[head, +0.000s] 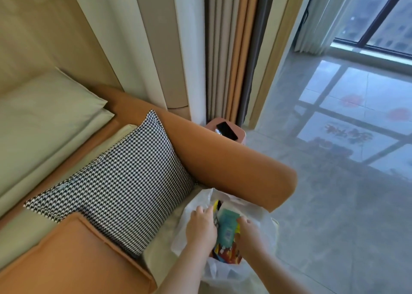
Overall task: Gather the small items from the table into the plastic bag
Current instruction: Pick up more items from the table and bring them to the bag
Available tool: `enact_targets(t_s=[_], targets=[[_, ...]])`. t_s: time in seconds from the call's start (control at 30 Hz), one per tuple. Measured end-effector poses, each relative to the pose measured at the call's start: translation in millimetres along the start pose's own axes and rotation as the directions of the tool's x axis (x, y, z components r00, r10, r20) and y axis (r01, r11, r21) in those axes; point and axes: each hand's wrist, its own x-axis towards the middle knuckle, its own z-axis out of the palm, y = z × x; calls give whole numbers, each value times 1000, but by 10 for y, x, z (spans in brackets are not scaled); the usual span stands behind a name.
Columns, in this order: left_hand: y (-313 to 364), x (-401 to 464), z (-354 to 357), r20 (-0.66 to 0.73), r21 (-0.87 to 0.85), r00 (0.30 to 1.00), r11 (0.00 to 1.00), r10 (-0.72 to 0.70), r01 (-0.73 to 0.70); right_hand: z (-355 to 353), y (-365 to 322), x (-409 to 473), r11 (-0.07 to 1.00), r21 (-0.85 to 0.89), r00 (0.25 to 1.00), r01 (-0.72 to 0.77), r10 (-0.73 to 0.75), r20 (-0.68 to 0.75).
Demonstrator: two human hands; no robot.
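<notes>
A white plastic bag [252, 206] lies on the sofa seat beside the orange armrest, its mouth spread wide. Inside it show a teal packet [228, 223] and red and yellow wrappers [227, 252]. My left hand [200, 225] grips the bag's left edge. My right hand [249, 235] grips the bag's right edge, its fingertips curled by the teal packet. The bottom of the bag and whatever lies deeper in it are hidden.
A houndstooth cushion [124, 182] leans left of the bag, with an orange cushion [73, 253] in front of it. The orange armrest [234, 162] runs behind the bag. A small pink stand [242, 135] holds a black phone [226, 130]. Grey floor lies to the right.
</notes>
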Motion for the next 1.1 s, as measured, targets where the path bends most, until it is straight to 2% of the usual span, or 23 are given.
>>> enact_targets(t_s=[0.2, 0.4, 0.6, 0.83, 0.93, 1.1], targets=[[190, -276, -70, -19, 42, 1000, 999, 15, -14, -166, 260, -353, 999, 10, 998, 33, -33, -51], [454, -911, 47, 45, 67, 999, 998, 12, -15, -258, 634, -965, 998, -17, 993, 67, -68, -96], [913, -1737, 328, 132, 178, 988, 979, 76, -99, -185, 1232, -1680, 994, -83, 989, 71, -81, -126], [1518, -2567, 687, 156, 188, 961, 948, 229, -257, -142, 1943, -2469, 998, -64, 977, 12, -26, -211], [1734, -2821, 795, 182, 223, 940, 919, 287, -324, -91, 2223, -2749, 998, -34, 974, -58, 49, -223], [2022, -3070, 1002, 280, 317, 874, 821, 397, -475, 33, 2658, -3256, 981, -21, 955, -190, 180, -234]])
